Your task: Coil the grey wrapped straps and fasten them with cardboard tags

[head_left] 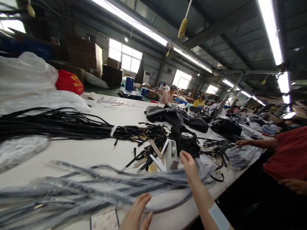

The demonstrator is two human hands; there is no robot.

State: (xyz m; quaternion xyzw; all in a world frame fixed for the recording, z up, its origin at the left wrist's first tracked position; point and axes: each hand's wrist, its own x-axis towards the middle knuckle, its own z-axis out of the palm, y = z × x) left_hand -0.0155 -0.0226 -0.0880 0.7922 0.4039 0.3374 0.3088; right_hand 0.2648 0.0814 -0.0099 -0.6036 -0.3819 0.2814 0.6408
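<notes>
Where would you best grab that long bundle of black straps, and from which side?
Probably at the white band, from above on the wearer's near side. There the black straps are gathered into a narrow bunch; leftward they fan wider, and rightward they run into a tangle with gold clasps, so either end looks harder to hold together.

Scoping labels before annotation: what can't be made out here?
All in the head view:
Left hand: wrist cut off by the bottom edge.
Black straps: left ends cut off by the left edge.
Plastic-wrapped strips: surface detail veiled by cloudy plastic.
Printed sheet: lower part cut off by the bottom edge; print too blurred to read.
</notes>
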